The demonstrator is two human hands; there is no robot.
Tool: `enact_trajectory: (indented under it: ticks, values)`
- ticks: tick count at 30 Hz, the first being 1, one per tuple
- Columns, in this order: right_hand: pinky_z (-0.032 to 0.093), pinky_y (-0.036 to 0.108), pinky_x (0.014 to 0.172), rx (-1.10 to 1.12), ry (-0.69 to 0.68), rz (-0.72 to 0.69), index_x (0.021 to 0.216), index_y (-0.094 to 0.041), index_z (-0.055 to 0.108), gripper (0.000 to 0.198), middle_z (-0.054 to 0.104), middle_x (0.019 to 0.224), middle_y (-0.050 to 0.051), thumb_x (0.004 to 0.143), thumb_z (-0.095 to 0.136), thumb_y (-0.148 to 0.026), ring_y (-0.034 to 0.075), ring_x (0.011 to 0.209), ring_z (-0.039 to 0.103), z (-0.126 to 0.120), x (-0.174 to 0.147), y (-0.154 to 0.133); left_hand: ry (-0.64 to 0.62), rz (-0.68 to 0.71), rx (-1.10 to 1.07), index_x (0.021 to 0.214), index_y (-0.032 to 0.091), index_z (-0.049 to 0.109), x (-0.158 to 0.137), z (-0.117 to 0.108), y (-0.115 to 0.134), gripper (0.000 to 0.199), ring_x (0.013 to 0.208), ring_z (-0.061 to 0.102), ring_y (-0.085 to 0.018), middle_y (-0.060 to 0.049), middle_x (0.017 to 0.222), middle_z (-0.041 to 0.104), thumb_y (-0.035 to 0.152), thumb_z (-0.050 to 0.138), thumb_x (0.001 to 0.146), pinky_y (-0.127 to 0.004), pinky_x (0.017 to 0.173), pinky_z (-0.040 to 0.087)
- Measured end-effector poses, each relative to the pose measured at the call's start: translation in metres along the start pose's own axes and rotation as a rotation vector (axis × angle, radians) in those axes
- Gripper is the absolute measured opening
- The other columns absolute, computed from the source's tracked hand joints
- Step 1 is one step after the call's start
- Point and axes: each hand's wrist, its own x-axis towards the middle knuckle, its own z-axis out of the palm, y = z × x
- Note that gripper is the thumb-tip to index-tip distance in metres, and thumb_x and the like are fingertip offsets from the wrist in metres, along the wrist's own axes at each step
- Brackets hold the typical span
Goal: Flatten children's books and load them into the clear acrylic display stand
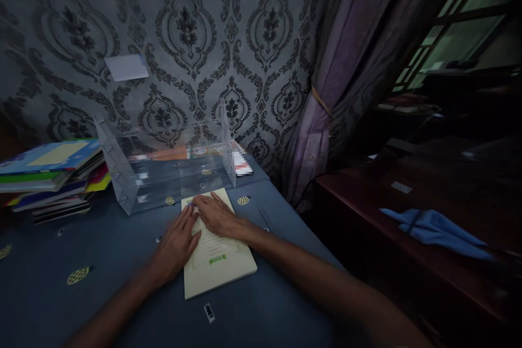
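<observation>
A pale cream book or booklet (222,277) lies on the blue tablecloth, with small print and a green banner on its face. My left hand (175,242) rests along its left edge, fingers stretched toward the top and thumb apart. Across the upper part lies my right hand (216,216), its fingers extended flat and pointing left. The fingertips of both hands meet near the upper left corner, where a small bluish spot shows; I cannot make out what it is. Part of the print is hidden under the hands.
A clear acrylic rack (163,174) stands just behind the book. To its left is a stack of books (53,174). A purple curtain (314,136) hangs at right, beyond the table's edge. A blue cloth (436,231) lies on a dark red surface (367,206).
</observation>
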Motion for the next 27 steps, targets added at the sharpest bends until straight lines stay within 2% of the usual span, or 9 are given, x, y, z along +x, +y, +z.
enact_trajectory:
  ticks: [3, 8, 12, 16, 22, 27]
  values:
    - [0.026, 0.046, 0.118, -0.017, 0.049, 0.027, 0.122, -0.021, 0.053, 0.03, 0.062, 0.13, 0.011, 0.097, 0.04, -0.014, 0.021, 0.129, 0.052, -0.004, -0.003, 0.012, -0.01, -0.007, 0.009, 0.146, 0.013, 0.039, -0.002, 0.002, -0.002, 0.048, 0.143, 0.038, -0.027, -0.018, 0.149, 0.047, 0.036, 0.033, 0.104, -0.046, 0.112, 0.042]
    - [0.03, 0.051, 0.115, -0.062, 0.089, 0.096, 0.118, -0.018, 0.057, 0.026, 0.065, 0.126, 0.013, 0.096, 0.044, -0.013, 0.024, 0.123, 0.057, -0.015, -0.019, 0.036, -0.04, -0.024, -0.004, 0.148, 0.015, 0.036, -0.003, -0.002, 0.0, 0.05, 0.145, 0.034, -0.027, -0.016, 0.152, 0.043, 0.039, 0.032, 0.104, -0.046, 0.114, 0.04]
    - [0.032, 0.049, 0.116, -0.019, 0.13, 0.116, 0.122, -0.017, 0.059, 0.03, 0.062, 0.132, 0.014, 0.096, 0.044, -0.016, 0.024, 0.127, 0.055, -0.018, -0.03, 0.055, -0.082, -0.04, 0.019, 0.147, 0.015, 0.037, -0.001, -0.007, 0.002, 0.05, 0.145, 0.034, -0.026, -0.016, 0.152, 0.043, 0.04, 0.03, 0.105, -0.047, 0.115, 0.038]
    - [0.035, 0.049, 0.114, 0.067, 0.148, 0.093, 0.128, -0.015, 0.057, 0.036, 0.061, 0.135, 0.015, 0.095, 0.043, -0.016, 0.024, 0.128, 0.053, -0.014, -0.033, 0.07, -0.128, -0.046, 0.039, 0.148, 0.013, 0.036, 0.004, -0.009, -0.008, 0.055, 0.144, 0.035, -0.028, -0.017, 0.153, 0.042, 0.045, 0.031, 0.104, -0.049, 0.115, 0.037]
    - [0.043, 0.044, 0.107, 0.229, 0.17, 0.069, 0.133, -0.018, 0.055, 0.041, 0.063, 0.132, 0.012, 0.094, 0.042, -0.014, 0.022, 0.124, 0.056, -0.016, -0.03, 0.082, -0.167, -0.092, 0.076, 0.142, 0.01, 0.045, 0.022, -0.01, -0.026, 0.057, 0.139, 0.045, -0.029, -0.018, 0.147, 0.05, 0.049, 0.035, 0.101, -0.049, 0.112, 0.039]
    - [0.041, 0.044, 0.109, 0.292, 0.172, 0.102, 0.134, -0.016, 0.053, 0.042, 0.06, 0.136, 0.013, 0.094, 0.041, -0.012, 0.022, 0.127, 0.054, -0.017, -0.03, 0.082, -0.169, -0.001, 0.087, 0.134, 0.009, 0.054, 0.047, -0.012, -0.017, 0.05, 0.131, 0.053, -0.032, -0.02, 0.139, 0.057, 0.042, 0.036, 0.101, -0.052, 0.108, 0.042]
